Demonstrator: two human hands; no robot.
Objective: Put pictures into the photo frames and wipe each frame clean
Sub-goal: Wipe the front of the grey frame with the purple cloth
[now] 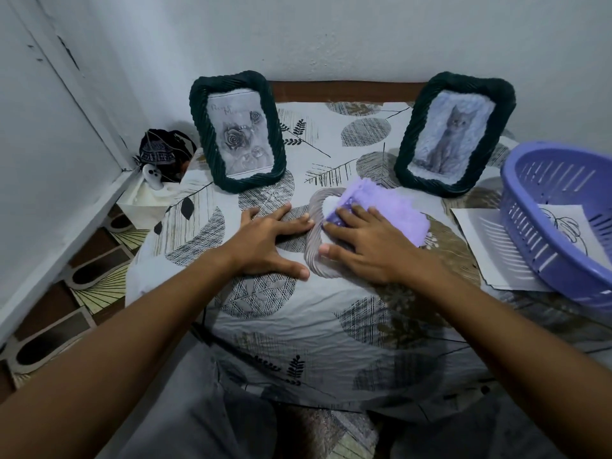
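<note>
A light grey rope-edged frame (314, 226) lies flat on the table in the middle. My right hand (364, 243) presses a fluffy purple cloth (390, 210) down onto it, covering most of the frame. Just left of the frame, my left hand (268, 243) rests flat on the tablecloth with fingers spread, fingertips touching the frame's edge. Two dark green frames stand upright at the back: one at the left holds a rose picture (236, 134), one at the right holds a cat picture (453, 137).
A purple plastic basket (516, 193) with a drawing sheet inside sits at the right, on top of paper sheets (490, 246). A leaf-patterned tablecloth (298, 309) covers the table. A small dark bag (162, 150) lies in the left corner by the wall.
</note>
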